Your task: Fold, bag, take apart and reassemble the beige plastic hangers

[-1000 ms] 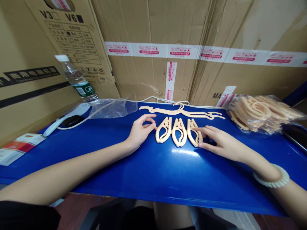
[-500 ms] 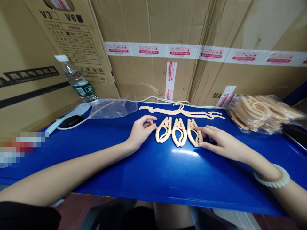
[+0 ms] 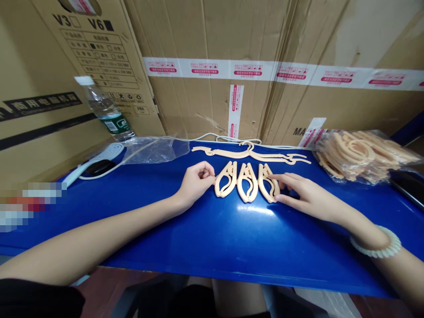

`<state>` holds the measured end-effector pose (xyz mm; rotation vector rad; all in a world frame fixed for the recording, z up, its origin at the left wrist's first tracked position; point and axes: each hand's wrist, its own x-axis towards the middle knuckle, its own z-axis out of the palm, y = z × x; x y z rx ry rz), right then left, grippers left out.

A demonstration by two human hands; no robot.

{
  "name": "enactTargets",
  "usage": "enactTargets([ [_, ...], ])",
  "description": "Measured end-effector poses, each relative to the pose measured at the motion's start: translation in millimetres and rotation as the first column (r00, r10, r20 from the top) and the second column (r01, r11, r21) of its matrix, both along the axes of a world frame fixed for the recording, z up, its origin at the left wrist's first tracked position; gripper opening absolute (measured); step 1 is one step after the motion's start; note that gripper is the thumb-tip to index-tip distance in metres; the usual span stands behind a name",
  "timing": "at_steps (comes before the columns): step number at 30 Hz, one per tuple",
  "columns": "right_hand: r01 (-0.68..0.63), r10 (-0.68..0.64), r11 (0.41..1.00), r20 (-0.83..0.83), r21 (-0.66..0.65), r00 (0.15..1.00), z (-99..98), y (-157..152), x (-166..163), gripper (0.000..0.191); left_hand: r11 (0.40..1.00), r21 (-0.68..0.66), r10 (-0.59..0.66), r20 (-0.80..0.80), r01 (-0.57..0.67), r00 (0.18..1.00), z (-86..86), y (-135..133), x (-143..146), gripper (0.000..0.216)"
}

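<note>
Three folded peach-coloured plastic hangers lie side by side in front of me: a left one (image 3: 218, 191), a middle one (image 3: 243, 196) and a right one (image 3: 264, 191). My left hand (image 3: 195, 184) rests at the outer side of the left folded hanger, its fingers curled in and the thumb tip close against that hanger; nothing shows between the fingers. The index finger and thumb of my right hand (image 3: 301, 194) grip the outer side of the right folded hanger. Behind the row lies an unfolded hanger (image 3: 228, 154) with its hook pointing away.
A plastic bag of more hangers (image 3: 361, 154) sits at the right rear. To the left are a water bottle (image 3: 111, 117), clear plastic wrap (image 3: 159, 150), a white brush-like item (image 3: 107, 152) and a black oval object (image 3: 100, 167). Cardboard boxes (image 3: 212, 101) stand behind the blue table (image 3: 198, 238).
The fingers of my left hand have curled inward, with the thumb nearer the left folded hanger. My right hand and the hangers stay almost still.
</note>
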<state>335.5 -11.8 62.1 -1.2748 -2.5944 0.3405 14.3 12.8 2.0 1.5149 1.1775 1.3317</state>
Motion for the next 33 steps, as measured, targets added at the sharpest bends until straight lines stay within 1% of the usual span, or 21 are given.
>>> enactTargets([
  [5,0.001,-0.001,1.0,0.002,-0.003,1.0,-0.5,0.4,0.7,0.06,1.0,-0.009,-0.02,0.058,0.02,0.998,1.3,0.0,1.5,0.013],
  [8,0.0,0.0,1.0,0.001,-0.001,1.0,-0.3,0.3,0.7,0.061,0.998,-0.032,-0.045,0.101,0.049,0.994,2.8,-0.3,2.5,0.02],
  [10,0.003,-0.003,1.0,0.001,0.002,1.0,0.2,0.0,0.6,0.061,0.997,-0.038,-0.059,0.101,0.063,0.993,3.2,-0.2,2.4,0.024],
  [17,0.005,-0.005,1.0,0.003,0.009,1.0,-0.1,0.3,0.9,0.062,0.999,-0.032,-0.007,0.08,0.01,0.997,3.5,0.3,2.9,0.02],
  [22,0.009,-0.009,1.0,0.006,-0.003,1.0,-0.2,0.5,0.9,0.062,0.998,-0.038,-0.039,0.055,0.042,0.998,5.9,-3.4,6.3,0.017],
  [27,0.011,-0.011,1.0,0.011,0.0,1.0,-0.9,0.5,1.4,0.062,0.999,-0.039,-0.021,0.084,0.025,0.996,7.4,-4.3,5.6,0.02],
  [33,0.007,-0.007,1.0,0.002,0.002,1.0,-1.0,1.3,2.5,0.062,0.997,-0.012,-0.074,0.079,0.076,0.994,7.9,-4.2,3.9,0.017],
])
